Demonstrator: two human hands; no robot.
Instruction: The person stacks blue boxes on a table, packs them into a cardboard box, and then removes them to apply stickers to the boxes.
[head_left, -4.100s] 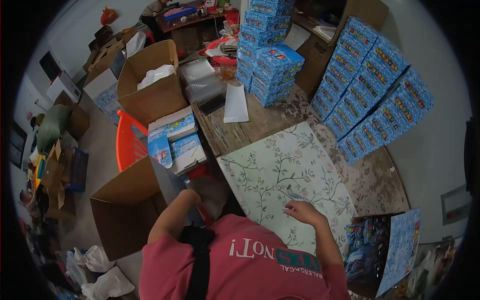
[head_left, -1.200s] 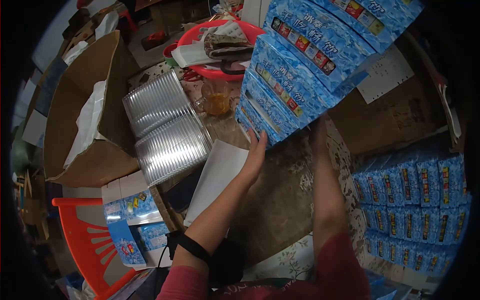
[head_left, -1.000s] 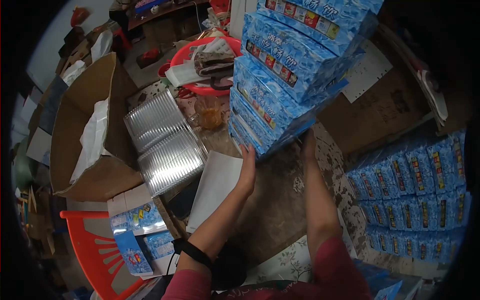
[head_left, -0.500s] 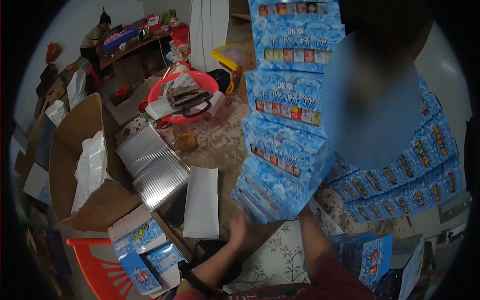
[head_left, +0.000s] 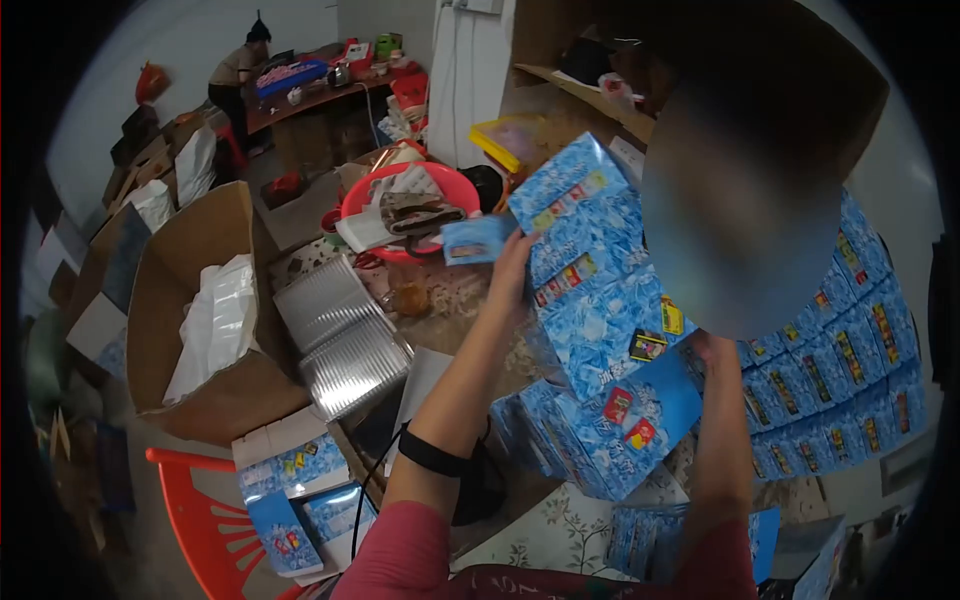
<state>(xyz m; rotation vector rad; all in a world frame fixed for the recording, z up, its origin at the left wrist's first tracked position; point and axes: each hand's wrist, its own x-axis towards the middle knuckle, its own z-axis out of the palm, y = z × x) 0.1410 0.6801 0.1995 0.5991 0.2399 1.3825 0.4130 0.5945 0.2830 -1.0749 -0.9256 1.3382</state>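
Observation:
A large blue ice-patterned carton stack [head_left: 600, 270] stands in front of me, with a blue carton [head_left: 650, 415] at its lower front. My left hand [head_left: 512, 265] is raised to the stack's left edge, gripping blue cardboard there; a small blue flap [head_left: 473, 242] sticks out left of it. My right hand [head_left: 714, 350] holds the right side of the cartons, its fingers partly hidden behind them. A blurred round patch covers part of the view at the upper right.
An open brown box [head_left: 205, 395] with white bags and an orange chair [head_left: 200, 510] are at the left. Silvery ribbed sheets [head_left: 345, 335] lie beside a red basin [head_left: 462, 190]. Rows of blue cartons [head_left: 830, 370] stand right. A person [head_left: 235, 75] bends over a far table.
My left hand has moved up from the stack's base to its upper left edge. The tall column of cartons has come down and tilted, and my right hand is higher. The view has shifted.

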